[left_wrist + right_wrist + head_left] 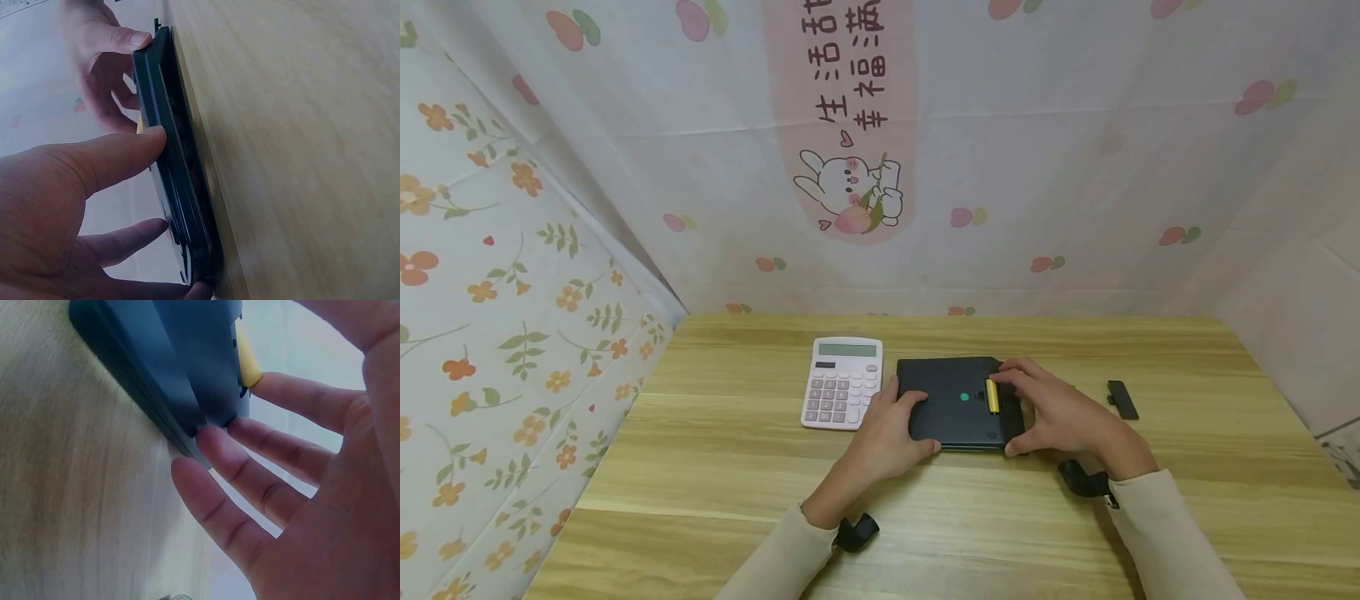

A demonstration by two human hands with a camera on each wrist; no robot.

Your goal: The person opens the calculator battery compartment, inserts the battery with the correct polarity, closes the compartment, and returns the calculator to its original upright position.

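Head view: my left hand [883, 432] and right hand [1063, 410] grip the black device [943, 417]. Its yellow battery [992, 397] (nearer my right) points lengthwise away.

Plain beige long sleeves [1165, 533], small chunky black wrist-worn devices [857, 533] (one at each wrist), bare fingers [215, 500]

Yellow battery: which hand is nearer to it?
Right. The right hand is at the black device's right end, a fingertip touching the yellow battery. The left hand grips the device's left side, apart from the battery.
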